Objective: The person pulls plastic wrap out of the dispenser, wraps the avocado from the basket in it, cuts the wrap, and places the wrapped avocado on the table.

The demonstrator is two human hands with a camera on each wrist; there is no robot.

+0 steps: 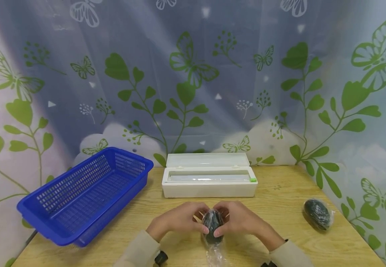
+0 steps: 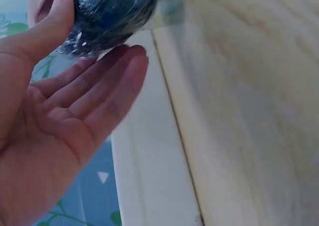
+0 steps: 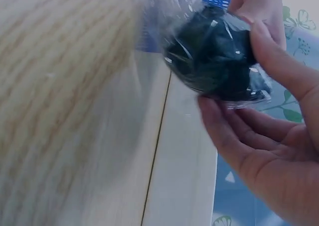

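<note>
A dark green avocado (image 1: 213,225) wrapped in clear cling film is held between both hands at the front middle of the table. My left hand (image 1: 185,218) grips its left side, thumb on the near face and fingers behind. From the right, my right hand (image 1: 238,217) holds it the same way. A loose tail of cling film (image 1: 215,255) trails from its near end. In the right wrist view, crinkled film (image 3: 172,4) sticks out beyond the avocado (image 3: 214,56). The left wrist view shows the thumb and fingertips around the wrapped avocado (image 2: 114,17).
Behind the hands stands a white cling film box (image 1: 209,190), its lid up, with a roll inside and a green slider (image 1: 253,180). A blue plastic basket (image 1: 89,218) sits at left. Another film-wrapped avocado (image 1: 317,214) lies at right on the wooden table (image 1: 279,189).
</note>
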